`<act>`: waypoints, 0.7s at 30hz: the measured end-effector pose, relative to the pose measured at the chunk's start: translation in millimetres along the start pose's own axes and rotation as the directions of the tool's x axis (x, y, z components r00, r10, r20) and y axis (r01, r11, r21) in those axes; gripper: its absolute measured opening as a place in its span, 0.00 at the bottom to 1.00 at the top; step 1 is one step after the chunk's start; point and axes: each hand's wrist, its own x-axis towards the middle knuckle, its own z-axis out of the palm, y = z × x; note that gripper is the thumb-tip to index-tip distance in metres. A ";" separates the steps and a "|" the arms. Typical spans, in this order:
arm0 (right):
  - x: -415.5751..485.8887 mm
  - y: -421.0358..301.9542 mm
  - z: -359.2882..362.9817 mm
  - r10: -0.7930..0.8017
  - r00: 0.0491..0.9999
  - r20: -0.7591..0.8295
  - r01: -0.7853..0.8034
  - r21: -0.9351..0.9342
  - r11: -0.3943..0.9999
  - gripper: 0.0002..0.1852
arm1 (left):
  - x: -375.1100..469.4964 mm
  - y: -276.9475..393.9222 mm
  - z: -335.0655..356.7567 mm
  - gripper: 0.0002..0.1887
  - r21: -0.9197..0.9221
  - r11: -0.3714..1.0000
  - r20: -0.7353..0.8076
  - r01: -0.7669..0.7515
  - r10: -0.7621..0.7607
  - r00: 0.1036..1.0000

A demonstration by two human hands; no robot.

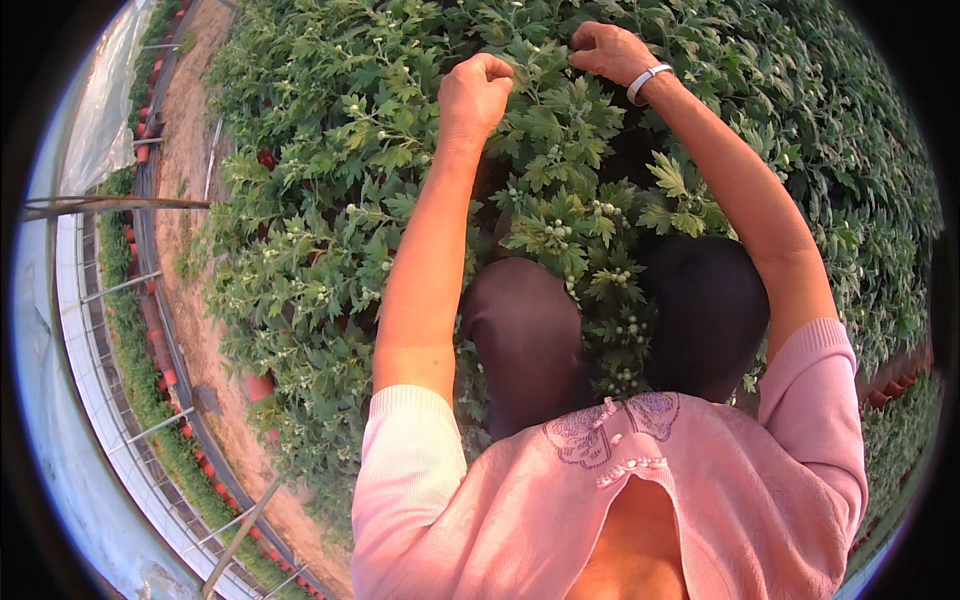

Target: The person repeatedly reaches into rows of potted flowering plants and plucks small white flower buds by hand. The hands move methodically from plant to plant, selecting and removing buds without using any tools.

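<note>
Dense leafy plants with lobed leaves and small pale buds, resembling chrysanthemums [551,169], fill the space before me. My left hand [474,94] is raised over them, fingers curled and thumb against the index finger; whether anything is pinched there cannot be told. To its right, my right hand [611,52] reaches among the leaf tips with bent fingers, a white band [647,81] around the wrist. Its fingertips are partly lost against the foliage. Between the hands stands a leafy shoot with a pale bud at its top. Clusters of buds [559,231] show lower, near my knees.
My dark-clad knees [529,337] press in among the plants. At the left runs a bare dirt path [187,270], then a row of red pots [169,375] with greenery, metal bars and plastic sheeting [105,97]. More reddish pots [889,391] stand at the far right.
</note>
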 end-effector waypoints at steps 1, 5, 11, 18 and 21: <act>-5.1 1.2 -6.6 -0.023 1.000 -0.011 0.023 -0.035 0.999 0.13 | -7.7 0.9 1.1 0.09 0.096 0.994 -0.052 -0.056 0.061 0.997; -30.4 9.3 -13.7 -0.104 0.992 0.064 0.105 -0.010 0.994 0.09 | -26.2 8.5 18.6 0.13 0.166 0.961 0.019 -0.223 0.223 0.975; -48.3 24.3 -0.3 -0.267 0.950 0.162 0.292 -0.157 0.944 0.14 | -26.9 13.7 45.9 0.17 0.195 0.911 0.295 -0.362 0.298 0.908; -50.9 35.8 10.0 -0.335 0.920 0.204 0.385 -0.306 0.871 0.12 | -14.3 9.3 61.6 0.14 0.310 0.883 0.430 -0.352 0.199 0.880; -54.3 35.4 11.6 -0.364 0.915 0.174 0.403 -0.380 0.832 0.12 | -17.6 8.6 66.6 0.16 0.282 0.882 0.405 -0.378 0.248 0.880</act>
